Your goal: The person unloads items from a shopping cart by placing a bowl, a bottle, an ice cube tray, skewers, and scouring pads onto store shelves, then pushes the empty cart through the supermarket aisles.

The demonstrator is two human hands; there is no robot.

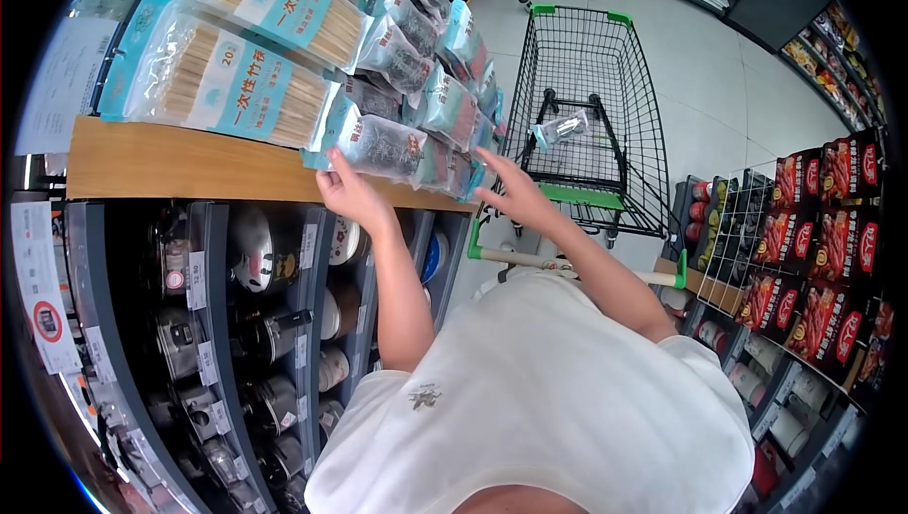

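My left hand point(355, 194) is at the left end of a clear packet of steel wool scrubbers point(383, 147) with a turquoise end strip, lying at the front of the display. Its fingers are stretched out and touch the strip; no closed grip shows. My right hand point(518, 196) is open, fingers spread, beside the right end of the front row, close to the packets of coloured scouring pads point(446, 107). More scrubber packets point(395, 55) are stacked behind. Bags of bamboo chopsticks point(227, 79) lie to the left on the same wooden ledge point(170, 162).
A black wire shopping cart point(648, 136) with green trim stands ahead on the right, with one clear packet point(563, 128) in it. Below the ledge, grey shelves point(213, 278) hold pots and canisters. Red-and-black boxes point(832, 240) line the right side.
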